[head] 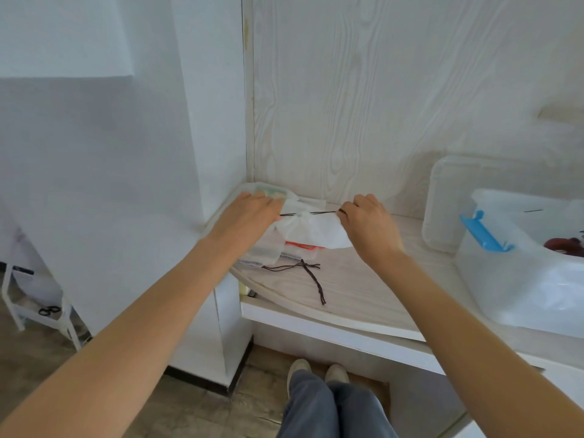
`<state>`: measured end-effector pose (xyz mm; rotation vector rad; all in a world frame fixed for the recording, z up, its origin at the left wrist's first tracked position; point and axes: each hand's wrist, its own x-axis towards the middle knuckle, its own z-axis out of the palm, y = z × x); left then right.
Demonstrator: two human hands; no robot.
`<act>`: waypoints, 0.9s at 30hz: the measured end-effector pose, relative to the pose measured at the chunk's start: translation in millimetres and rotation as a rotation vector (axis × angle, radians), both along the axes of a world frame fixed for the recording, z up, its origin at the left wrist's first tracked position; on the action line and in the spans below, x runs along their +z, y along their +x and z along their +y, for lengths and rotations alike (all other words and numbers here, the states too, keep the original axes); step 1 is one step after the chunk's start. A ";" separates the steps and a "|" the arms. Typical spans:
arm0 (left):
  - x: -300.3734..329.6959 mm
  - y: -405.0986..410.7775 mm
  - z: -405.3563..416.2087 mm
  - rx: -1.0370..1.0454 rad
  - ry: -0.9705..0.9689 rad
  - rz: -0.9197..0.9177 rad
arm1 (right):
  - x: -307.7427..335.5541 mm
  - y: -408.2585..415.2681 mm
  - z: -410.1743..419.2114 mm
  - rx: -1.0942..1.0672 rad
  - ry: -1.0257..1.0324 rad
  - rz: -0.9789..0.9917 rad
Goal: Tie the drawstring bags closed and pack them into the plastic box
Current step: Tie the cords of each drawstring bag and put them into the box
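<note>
In the head view, the left hand (245,216) and right hand (366,221) are each pinching an end of the dark drawstring (322,212), with the white bag (311,230) hanging between both grips above the table (363,286), left of the plastic box (518,267).

bright, even daylight | soft shadows | edges bowed | slight blur

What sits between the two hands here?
In the head view, the gathered neck of the white drawstring bag lies between the left hand and right hand, with its dark cords pulled taut to each side.
</note>
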<state>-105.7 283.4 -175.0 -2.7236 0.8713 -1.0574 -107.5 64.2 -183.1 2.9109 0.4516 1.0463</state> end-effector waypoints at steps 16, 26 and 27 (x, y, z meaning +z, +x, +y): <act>14.9 -21.9 -33.1 -0.341 -1.917 1.357 | 11.3 -34.6 27.0 0.500 1.804 1.064; 7.0 -28.5 -43.4 -0.641 -1.971 1.350 | 7.1 -40.5 42.3 0.683 1.991 0.892; 7.3 -28.1 -45.9 -0.641 -1.965 1.333 | 7.0 -41.3 44.4 0.689 1.953 0.900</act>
